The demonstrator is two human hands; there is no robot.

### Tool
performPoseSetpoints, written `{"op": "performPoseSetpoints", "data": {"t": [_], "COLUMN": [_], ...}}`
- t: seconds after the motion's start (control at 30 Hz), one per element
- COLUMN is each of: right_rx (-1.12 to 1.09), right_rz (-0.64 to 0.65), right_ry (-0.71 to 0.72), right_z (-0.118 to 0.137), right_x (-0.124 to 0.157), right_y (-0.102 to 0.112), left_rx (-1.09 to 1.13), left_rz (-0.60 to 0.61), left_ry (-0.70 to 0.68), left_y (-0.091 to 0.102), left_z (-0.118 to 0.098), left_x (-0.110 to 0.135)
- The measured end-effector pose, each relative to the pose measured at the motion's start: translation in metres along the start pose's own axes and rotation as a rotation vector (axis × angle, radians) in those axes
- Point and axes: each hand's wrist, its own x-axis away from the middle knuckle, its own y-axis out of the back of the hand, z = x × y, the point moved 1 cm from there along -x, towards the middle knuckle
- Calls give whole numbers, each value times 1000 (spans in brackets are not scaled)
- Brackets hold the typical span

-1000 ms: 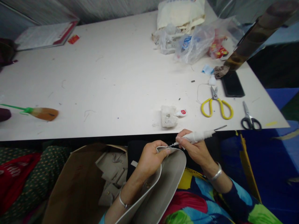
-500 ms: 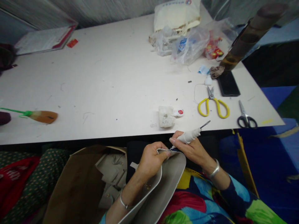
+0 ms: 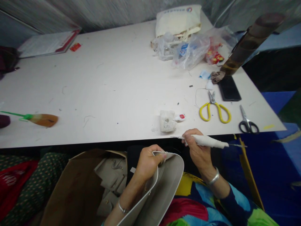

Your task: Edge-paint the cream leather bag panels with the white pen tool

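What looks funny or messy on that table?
A few things! The white block near the front edge looks rough and pitted, with crumbs beside it. Dark bits and thin thread-like scraps lie scattered about. The orange-brown bottle lies on its side, though I see no spill.

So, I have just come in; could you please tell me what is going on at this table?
A person works at the edge of a white, flat table. The left hand pinches the rim of a grey, pale-edged folded piece. The right hand holds a slim, white-wrapped tool, its thin tip apart from that piece. On the table lie a whitish, rough block, yellow-handled metal scissors and black-handled metal scissors.
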Motion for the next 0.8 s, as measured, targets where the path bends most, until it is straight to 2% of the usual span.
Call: {"op": "performPoseSetpoints", "data": {"t": [0.13,0.27,0.8], "right_rx": [137,188,237], "right_rz": [-19,-1,98], "right_ry": [162,245,297], "right_z": [8,9,5], "right_x": [-16,-22,-31], "right_y": [0,-4,-16], "left_rx": [18,14,114], "left_rz": [-18,-13,-6], "left_ry": [-1,-6,30], "left_y": [8,12,16], "left_z": [7,6,5], "left_x": [-4,-4,-4]}}
